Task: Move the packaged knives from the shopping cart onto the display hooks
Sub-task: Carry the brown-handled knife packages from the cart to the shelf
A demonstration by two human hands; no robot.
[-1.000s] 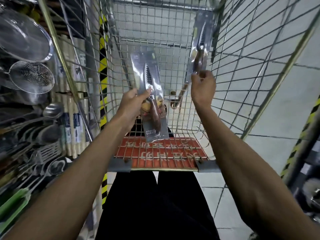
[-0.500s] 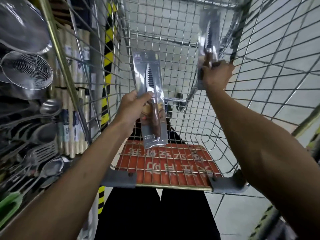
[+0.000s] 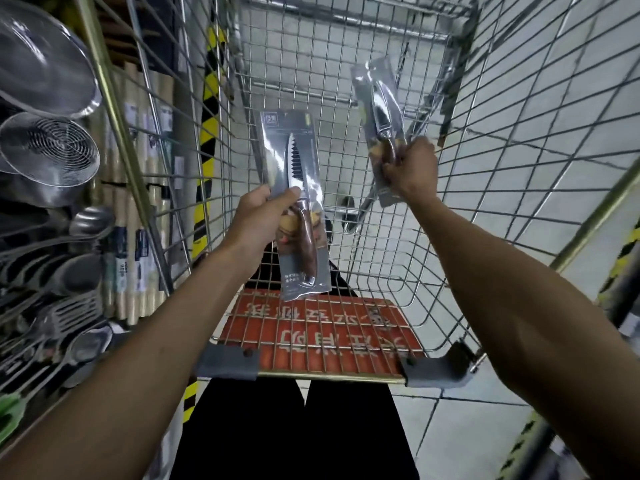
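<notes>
**A:** What are the hands holding?

**B:** I see the left hand [image 3: 258, 220] pinching a grey film pack with a serrated steel knife and brown wooden handle [image 3: 298, 202], upright at centre. The right hand [image 3: 410, 171] grips a second grey knife pack [image 3: 377, 109] at one o'clock, its top tilted left.

**A:** And around them?

**B:** Both packs hang over the silver wire shopping cart [image 3: 346, 27], with its red lettered panel [image 3: 322, 327] at six. Pale floor tiles [image 3: 478, 427] show at five. Round steel mesh skimmers [image 3: 48, 150] hang at nine, and a yellow-and-black striped post [image 3: 207, 140] stands at ten.
</notes>
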